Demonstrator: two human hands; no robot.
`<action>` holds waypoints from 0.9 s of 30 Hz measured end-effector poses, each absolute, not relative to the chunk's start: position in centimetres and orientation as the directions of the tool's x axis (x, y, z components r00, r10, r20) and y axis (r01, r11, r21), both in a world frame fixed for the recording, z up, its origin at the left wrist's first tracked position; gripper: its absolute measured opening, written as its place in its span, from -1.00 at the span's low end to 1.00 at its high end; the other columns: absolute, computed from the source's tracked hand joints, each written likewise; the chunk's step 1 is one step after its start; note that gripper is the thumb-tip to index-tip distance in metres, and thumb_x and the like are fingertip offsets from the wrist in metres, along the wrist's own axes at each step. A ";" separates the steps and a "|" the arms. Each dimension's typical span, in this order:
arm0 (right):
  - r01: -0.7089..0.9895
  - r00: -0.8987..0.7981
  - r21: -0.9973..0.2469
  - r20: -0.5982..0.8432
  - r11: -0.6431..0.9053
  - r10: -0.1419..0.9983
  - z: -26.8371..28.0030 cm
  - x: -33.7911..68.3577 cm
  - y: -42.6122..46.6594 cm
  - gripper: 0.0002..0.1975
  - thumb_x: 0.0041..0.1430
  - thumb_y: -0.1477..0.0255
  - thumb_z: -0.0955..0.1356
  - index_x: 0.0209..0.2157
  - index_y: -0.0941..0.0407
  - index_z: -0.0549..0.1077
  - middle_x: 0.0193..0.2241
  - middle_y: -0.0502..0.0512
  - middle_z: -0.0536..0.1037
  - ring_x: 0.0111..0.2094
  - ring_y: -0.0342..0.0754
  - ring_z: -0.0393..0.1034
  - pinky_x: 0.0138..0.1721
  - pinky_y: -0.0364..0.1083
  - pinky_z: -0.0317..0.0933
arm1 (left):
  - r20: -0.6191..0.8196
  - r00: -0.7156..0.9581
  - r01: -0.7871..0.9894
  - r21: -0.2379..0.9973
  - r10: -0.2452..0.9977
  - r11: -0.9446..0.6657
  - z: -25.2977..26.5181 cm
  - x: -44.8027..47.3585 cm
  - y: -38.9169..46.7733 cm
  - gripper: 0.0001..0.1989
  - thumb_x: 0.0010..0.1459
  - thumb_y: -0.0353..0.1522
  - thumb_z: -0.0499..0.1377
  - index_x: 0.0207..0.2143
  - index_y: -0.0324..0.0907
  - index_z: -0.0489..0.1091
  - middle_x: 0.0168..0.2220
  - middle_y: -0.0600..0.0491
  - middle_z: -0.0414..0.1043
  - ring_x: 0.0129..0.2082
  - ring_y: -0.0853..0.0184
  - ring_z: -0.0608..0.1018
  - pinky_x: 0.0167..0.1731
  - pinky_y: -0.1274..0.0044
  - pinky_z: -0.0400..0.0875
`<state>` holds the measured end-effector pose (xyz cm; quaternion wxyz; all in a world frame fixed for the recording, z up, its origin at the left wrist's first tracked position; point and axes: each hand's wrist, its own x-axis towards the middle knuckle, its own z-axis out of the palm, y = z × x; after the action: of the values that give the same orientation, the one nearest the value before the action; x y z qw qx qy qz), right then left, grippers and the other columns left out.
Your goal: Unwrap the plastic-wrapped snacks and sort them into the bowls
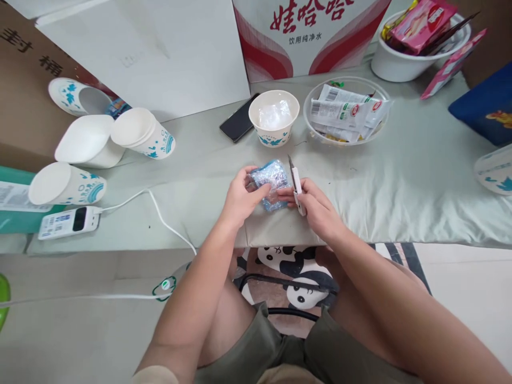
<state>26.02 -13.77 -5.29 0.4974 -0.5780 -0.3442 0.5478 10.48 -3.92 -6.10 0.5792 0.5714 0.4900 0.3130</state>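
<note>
Between my hands is a small blue packet in shiny clear wrap (272, 178); what is inside it I cannot make out. My left hand (245, 194) grips its left side, thumb lying across the front. In my right hand (314, 205) is a white-handled utility knife (297, 186), its blade pointing up and away from me. The fingertips of that hand reach the packet's right edge. Just beyond stands a paper bowl (274, 136) with clear plastic film (275, 114) in it. A clear round bowl (347, 141) of white snack packets (344, 112) is to its right.
A black phone (239, 121) lies behind the paper bowl. Paper cups (154, 136), a white power bank (69, 223) and its cable (160, 213) are at left. A white tub (394, 66) of snacks stands back right. Boxes (160, 53) line the back.
</note>
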 end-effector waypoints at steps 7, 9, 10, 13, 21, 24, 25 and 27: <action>0.136 0.202 -0.971 -0.167 -0.197 0.965 -5.2 26.4 -14.3 -0.81 0.25 0.29 0.25 -0.22 0.06 0.44 -0.35 0.01 0.59 -0.41 -0.08 0.43 -0.29 -0.06 0.26 | -0.143 0.348 0.126 0.986 0.927 0.105 -5.7 10.6 -4.3 -0.54 -0.07 -0.41 0.37 -0.08 -0.12 0.36 -0.08 0.05 0.47 -0.36 0.47 0.55 -0.30 0.58 0.52; 0.222 0.216 -0.956 -0.146 -0.194 0.965 -4.9 26.6 -14.3 -0.78 0.24 0.28 0.26 -0.22 0.07 0.47 -0.42 0.00 0.57 -0.47 -0.10 0.37 -0.34 -0.07 0.22 | -0.109 0.343 0.114 0.991 0.933 0.074 -5.8 10.9 -4.4 -0.54 -0.08 -0.42 0.37 -0.09 -0.12 0.36 -0.10 0.07 0.47 -0.35 0.47 0.55 -0.29 0.59 0.51; 0.263 0.219 -0.944 -0.141 -0.198 0.965 -4.7 26.7 -14.3 -0.77 0.24 0.28 0.26 -0.23 0.08 0.49 -0.42 0.01 0.57 -0.48 -0.10 0.36 -0.35 -0.07 0.20 | -0.102 0.334 0.110 0.992 0.937 0.069 -5.8 11.0 -4.4 -0.55 -0.08 -0.43 0.37 -0.10 -0.12 0.37 -0.11 0.07 0.48 -0.35 0.47 0.55 -0.29 0.59 0.50; 0.374 0.200 -0.891 -0.193 -0.257 0.961 -4.0 27.2 -14.3 -0.71 0.24 0.27 0.24 -0.31 0.10 0.54 -0.50 0.00 0.53 -0.52 -0.11 0.31 -0.38 -0.08 0.15 | -0.126 0.282 0.094 0.990 0.951 0.103 -5.9 11.2 -4.4 -0.56 -0.10 -0.44 0.39 -0.14 -0.13 0.36 -0.15 0.08 0.47 -0.38 0.48 0.53 -0.36 0.61 0.49; 0.545 0.165 -0.725 -0.399 -0.421 0.902 -2.8 29.1 -16.5 -0.66 0.22 0.24 0.22 -0.46 0.08 0.52 -0.70 -0.06 0.33 -0.63 -0.12 0.17 -0.52 -0.09 0.05 | -0.328 0.146 -0.078 0.936 0.933 0.342 -5.7 10.8 -3.5 -0.58 -0.08 -0.36 0.41 -0.21 -0.10 0.28 -0.23 0.10 0.41 -0.27 0.36 0.57 -0.30 0.48 0.59; 0.592 0.236 -0.679 -0.368 -0.433 0.899 -2.5 30.5 -17.9 -0.69 0.20 0.27 0.24 -0.38 0.06 0.58 -0.63 -0.02 0.43 -0.55 -0.07 0.30 -0.47 -0.08 0.12 | -0.220 0.091 0.114 0.971 0.971 0.209 -6.0 10.1 -2.9 -0.61 -0.03 -0.35 0.38 -0.18 -0.10 0.30 -0.17 0.07 0.42 -0.22 0.32 0.57 -0.21 0.43 0.58; 0.609 0.277 -0.668 -0.324 -0.427 0.904 -2.5 31.2 -18.3 -0.69 0.19 0.28 0.25 -0.31 0.05 0.61 -0.58 0.01 0.49 -0.50 -0.04 0.36 -0.43 -0.07 0.15 | -0.145 0.078 0.227 0.966 0.986 0.124 -6.0 9.8 -2.8 -0.62 -0.03 -0.36 0.37 -0.17 -0.10 0.31 -0.14 0.05 0.43 -0.17 0.30 0.56 -0.14 0.40 0.56; 0.659 0.368 -0.632 -0.201 -0.407 0.908 -2.8 32.6 -18.8 -0.67 0.19 0.31 0.26 -0.17 0.04 0.63 -0.41 0.08 0.58 -0.38 0.03 0.43 -0.35 -0.03 0.22 | 0.028 0.089 0.434 0.899 0.996 -0.064 -6.1 9.4 -2.6 -0.59 -0.04 -0.37 0.38 -0.13 -0.09 0.34 -0.05 0.00 0.43 -0.04 0.22 0.54 0.02 0.34 0.48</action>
<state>32.64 -18.85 -2.80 0.2305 -0.7942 -0.4934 0.2698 9.40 -2.56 -6.05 0.3833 0.6305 0.5667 0.3665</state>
